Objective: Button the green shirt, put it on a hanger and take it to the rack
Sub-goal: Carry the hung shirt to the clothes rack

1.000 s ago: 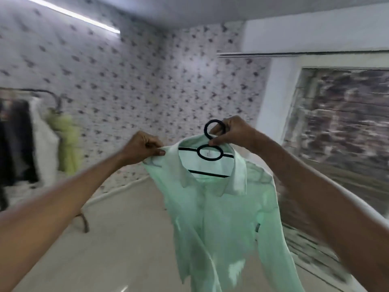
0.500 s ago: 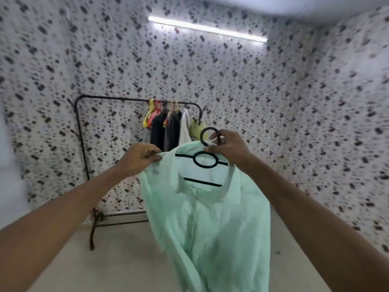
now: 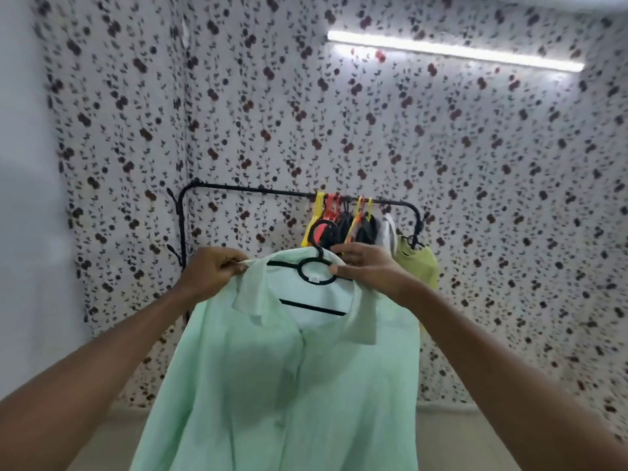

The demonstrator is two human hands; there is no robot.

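I saw the shirt (image 3: 289, 379) hanging on a black hanger (image 3: 314, 275) before the rack (image 3: 244, 191). My left hand (image 3: 212, 271) pinched its shoulder; my right hand (image 3: 365, 266) gripped the hanger's neck and collar.

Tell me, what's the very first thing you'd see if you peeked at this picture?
A big mint-green shirt fills the middle, hanging on a black hanger. The left hand pinches its shoulder and the right hand grips the hanger by the hook. Behind them, a black rack with bright yellow and orange hangers stands against flowery wallpaper, under a glowing tube light.
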